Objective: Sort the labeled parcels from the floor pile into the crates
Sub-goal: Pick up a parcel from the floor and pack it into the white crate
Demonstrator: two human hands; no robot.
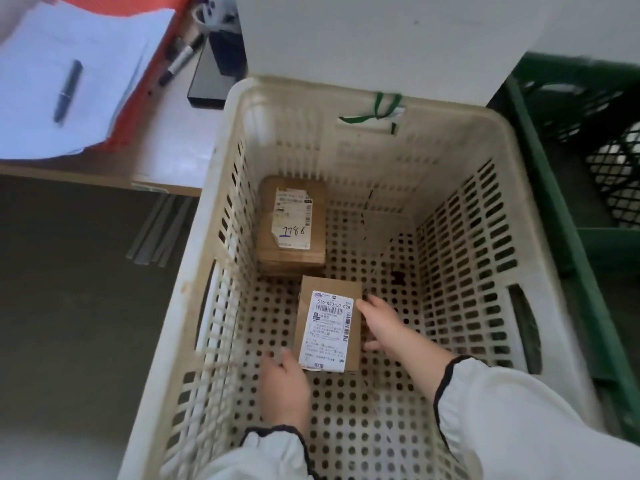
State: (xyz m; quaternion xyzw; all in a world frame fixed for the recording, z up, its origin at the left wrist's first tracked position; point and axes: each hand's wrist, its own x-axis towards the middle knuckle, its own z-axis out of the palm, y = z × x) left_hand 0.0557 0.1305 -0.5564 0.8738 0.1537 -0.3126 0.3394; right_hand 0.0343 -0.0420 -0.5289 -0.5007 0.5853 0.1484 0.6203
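Parcel in hand: a small cardboard parcel (329, 327) with a white shipping label reading "516-K20-00 028" lay label-up, low inside the cream plastic crate (346, 90), towards the near middle of its perforated floor.
Floor contact: it could not be told whether the parcel rested on the floor or was held just above it.
Left hand: the left hand (284, 379) grasped the parcel's near-left corner, its fingers curled against that edge beside the label.
Right hand: the right hand (381, 323) clasped the parcel's right side, fingers reaching up along the far right edge and the thumb lower down the same side.
Parcel relative to hands: it sat between the two hands, both touching it.
Second parcel: another cardboard parcel (292, 223), with "7786" handwritten on its label, lay just beyond the held one, near the crate's left wall.
Green tie: a green strap (381, 107) was knotted on the crate's far rim.
Green crate: a green crate (568, 237) stood just beside the cream one, on the right.
Desk: a desk (166, 143) on the left carried papers (69, 46), a pen (67, 90) and a marker (180, 62).
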